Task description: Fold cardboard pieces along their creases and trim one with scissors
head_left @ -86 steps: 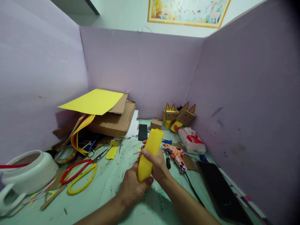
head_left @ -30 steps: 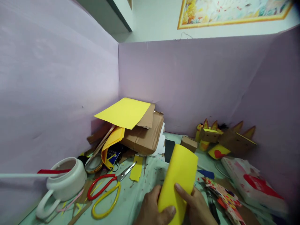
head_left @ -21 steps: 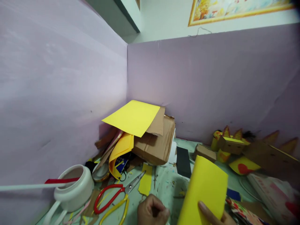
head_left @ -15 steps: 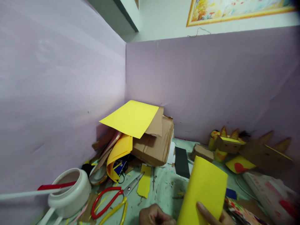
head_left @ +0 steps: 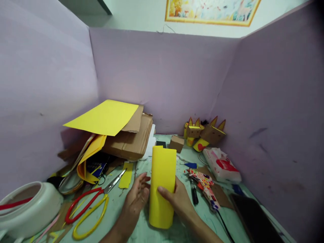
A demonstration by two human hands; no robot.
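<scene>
Right hand [head_left: 180,199] wraps the curled sheet of yellow paper [head_left: 162,185] from its right side, thumb across the front, fingers closed on it; the sheet stands roughly upright over the pale green tabletop [head_left: 118,206], low centre of view. Left hand [head_left: 136,199] just beside the sheet's left edge, fingers open and loosely spread, fingertips at or near the paper, contact not clear. Left of the hands: large scissors with red and yellow handle loops [head_left: 88,206], lying flat; white ceramic pot [head_left: 27,209] at the near left edge. Right of the hands: multicoloured patterned glue gun [head_left: 205,184], then a white and red tissue pack [head_left: 221,165]. Further back left: flat yellow paper sheet [head_left: 103,116] on top of stacked brown cardboard [head_left: 131,140]. Far right corner: small cardboard figures with pointed yellow ears [head_left: 205,131] against the lilac partition wall [head_left: 162,74]
</scene>
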